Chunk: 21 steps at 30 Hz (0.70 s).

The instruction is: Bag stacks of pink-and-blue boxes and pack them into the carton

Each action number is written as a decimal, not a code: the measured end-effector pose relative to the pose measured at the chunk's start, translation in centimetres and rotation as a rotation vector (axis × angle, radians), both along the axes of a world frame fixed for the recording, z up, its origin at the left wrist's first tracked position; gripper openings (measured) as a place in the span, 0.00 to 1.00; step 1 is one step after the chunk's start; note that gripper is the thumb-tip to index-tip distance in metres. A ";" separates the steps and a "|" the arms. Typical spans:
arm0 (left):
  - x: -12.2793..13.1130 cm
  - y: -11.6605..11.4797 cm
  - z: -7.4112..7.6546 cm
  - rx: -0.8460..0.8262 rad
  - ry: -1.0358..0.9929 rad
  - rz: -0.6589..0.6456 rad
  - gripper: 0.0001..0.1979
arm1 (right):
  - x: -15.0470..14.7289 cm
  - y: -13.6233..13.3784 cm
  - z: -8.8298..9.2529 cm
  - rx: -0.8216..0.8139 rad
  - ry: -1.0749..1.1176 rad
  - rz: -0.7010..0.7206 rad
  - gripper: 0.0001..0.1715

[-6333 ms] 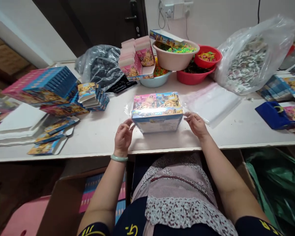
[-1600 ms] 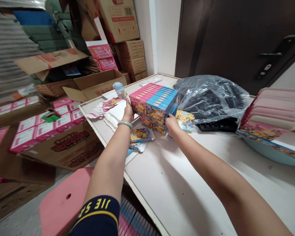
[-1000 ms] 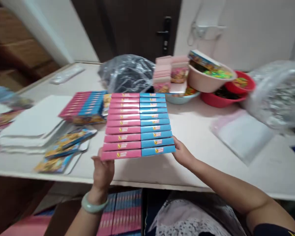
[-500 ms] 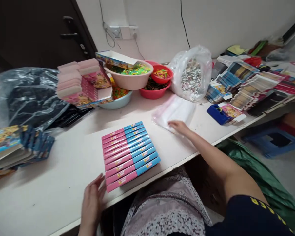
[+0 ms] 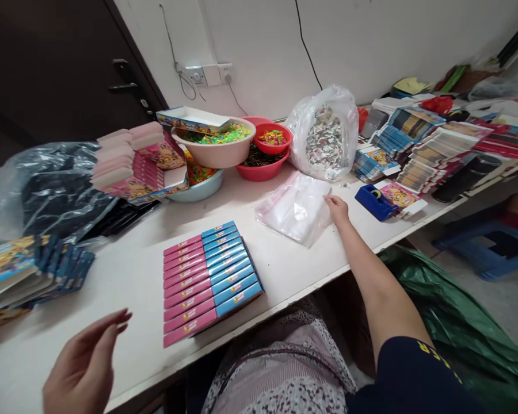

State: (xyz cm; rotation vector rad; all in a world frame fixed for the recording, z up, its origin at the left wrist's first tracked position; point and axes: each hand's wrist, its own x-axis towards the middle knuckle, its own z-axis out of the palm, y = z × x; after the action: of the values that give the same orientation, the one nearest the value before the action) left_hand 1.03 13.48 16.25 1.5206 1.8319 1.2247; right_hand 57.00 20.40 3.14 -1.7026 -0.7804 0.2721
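Note:
Pink and blue small boxes (image 5: 211,276) lie packed in two columns, forming one block near the table's front edge. To the left of the block my left hand (image 5: 84,365) hovers over the table, empty, its fingers curved and the thumb a little apart. Beyond the block, to the right, lies a flat stack of clear plastic bags (image 5: 300,210). My right hand (image 5: 337,210) pinches the right edge of a plastic bag there, between thumb and fingers.
Behind stand a pink basin (image 5: 218,150), a red basin (image 5: 263,171) and a clear bag of small packets (image 5: 326,141). A blue tape dispenser (image 5: 376,202) sits at right. Folded blue cartons (image 5: 60,259) lie at left; pink cartons (image 5: 125,167) are piled behind.
My left hand has moved left, away from the boxes' corner. My right hand has shifted from the front of the bag stack to its right edge, and the view has turned slightly.

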 end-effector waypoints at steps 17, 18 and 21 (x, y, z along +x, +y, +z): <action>28.3 6.4 7.7 -0.275 0.157 -1.094 0.21 | -10.5 -10.1 10.3 0.403 -0.478 0.090 0.10; 28.0 6.4 8.6 -0.224 0.235 -1.082 0.13 | -10.6 -10.6 11.3 0.392 -0.528 0.134 0.09; 26.9 6.8 12.7 -0.033 0.383 -1.151 0.03 | -10.9 -11.6 16.1 0.389 -0.662 0.272 0.20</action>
State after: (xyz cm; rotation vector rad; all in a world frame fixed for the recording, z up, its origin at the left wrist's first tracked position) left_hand 27.94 20.32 28.91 2.3424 0.7794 0.3457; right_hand 46.09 8.77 19.23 -1.3077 -1.4520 -0.2696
